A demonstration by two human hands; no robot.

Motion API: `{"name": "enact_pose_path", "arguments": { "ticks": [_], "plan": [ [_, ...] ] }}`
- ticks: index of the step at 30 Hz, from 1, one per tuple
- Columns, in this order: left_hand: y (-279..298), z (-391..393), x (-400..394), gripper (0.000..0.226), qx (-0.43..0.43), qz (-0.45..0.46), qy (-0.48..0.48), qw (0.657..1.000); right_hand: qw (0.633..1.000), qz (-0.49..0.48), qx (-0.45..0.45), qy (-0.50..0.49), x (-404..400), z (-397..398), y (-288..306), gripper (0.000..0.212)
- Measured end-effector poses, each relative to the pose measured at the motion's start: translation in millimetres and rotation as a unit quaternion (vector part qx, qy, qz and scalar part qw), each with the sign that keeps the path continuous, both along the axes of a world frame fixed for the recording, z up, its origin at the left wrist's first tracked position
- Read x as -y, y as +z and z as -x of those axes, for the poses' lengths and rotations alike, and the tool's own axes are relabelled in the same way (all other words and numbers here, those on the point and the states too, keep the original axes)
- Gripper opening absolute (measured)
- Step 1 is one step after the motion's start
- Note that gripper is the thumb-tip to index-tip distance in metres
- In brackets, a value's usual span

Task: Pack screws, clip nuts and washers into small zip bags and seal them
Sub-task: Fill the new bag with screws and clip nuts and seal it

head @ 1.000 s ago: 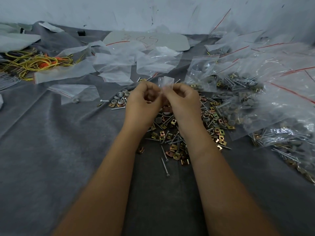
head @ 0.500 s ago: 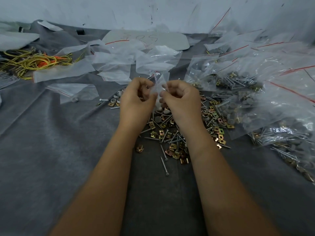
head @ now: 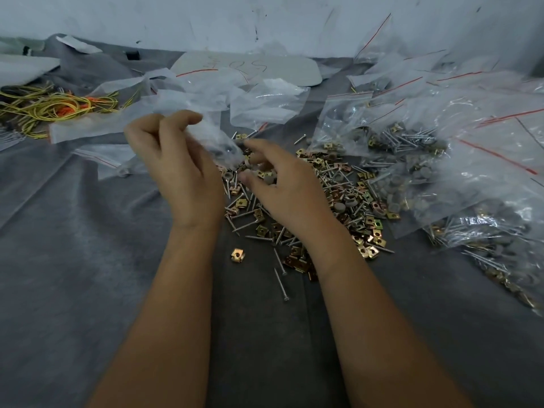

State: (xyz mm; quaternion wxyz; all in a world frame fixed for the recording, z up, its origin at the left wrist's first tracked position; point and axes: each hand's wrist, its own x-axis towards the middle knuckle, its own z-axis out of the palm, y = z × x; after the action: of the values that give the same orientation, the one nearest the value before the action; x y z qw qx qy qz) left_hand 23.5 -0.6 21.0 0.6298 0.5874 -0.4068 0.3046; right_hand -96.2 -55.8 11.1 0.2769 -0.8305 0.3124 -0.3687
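My left hand (head: 179,169) grips a small clear zip bag (head: 219,141), lifted above the grey cloth; the bag is blurred and something dark and round shows inside it. My right hand (head: 282,187) is off the bag and hovers just right of it over the loose pile of screws, gold clip nuts and grey washers (head: 332,201). Its fingers are loosely curled, with the index tip near the bag. Whether it touches the pile is unclear. One stray clip nut (head: 237,255) and a lone screw (head: 281,282) lie nearer to me.
Large clear bags of screws, nuts and washers (head: 418,154) are heaped on the right. Empty zip bags (head: 265,104) lie behind the hands. A yellow and orange wire bundle (head: 56,107) is at far left, a white oval board (head: 247,66) by the wall.
Both hands pinched the bag's top before. Now my right hand has let go and dropped toward the pile, while my left hand has swung the bag up and left.
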Motion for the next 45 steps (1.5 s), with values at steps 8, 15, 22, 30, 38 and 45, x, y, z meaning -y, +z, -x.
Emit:
{"name": "enact_pose_path", "arguments": {
  "ticks": [8, 15, 22, 30, 38, 45],
  "plan": [
    [-18, -14, 5, 0.025, -0.052, -0.342, 0.016, 0.938, 0.965, -0.025, -0.052, -0.256, 38, 46, 6, 0.034],
    [-22, -6, 10, 0.016, -0.102, -0.301, 0.015, 0.948, 0.948, -0.062, -0.210, -0.231, 43, 52, -5, 0.035],
    [-23, 8, 17, 0.013, -0.157, -0.351, -0.118, 0.915, 0.972, -0.061, -0.072, -0.215, 42, 49, -5, 0.023],
    [-20, 11, 15, 0.012, -0.264, -0.306, -0.168, 0.899, 0.972, -0.051, 0.090, -0.210, 33, 39, 8, 0.022],
    [-18, 13, 17, 0.014, -0.290, -0.269, -0.224, 0.891, 0.993, 0.069, -0.046, -0.082, 17, 9, 0, 0.018],
    [-21, 10, 20, 0.019, -0.308, -0.259, -0.217, 0.890, 0.983, 0.009, 0.016, -0.181, 23, 23, 5, 0.028]
  ]
}}
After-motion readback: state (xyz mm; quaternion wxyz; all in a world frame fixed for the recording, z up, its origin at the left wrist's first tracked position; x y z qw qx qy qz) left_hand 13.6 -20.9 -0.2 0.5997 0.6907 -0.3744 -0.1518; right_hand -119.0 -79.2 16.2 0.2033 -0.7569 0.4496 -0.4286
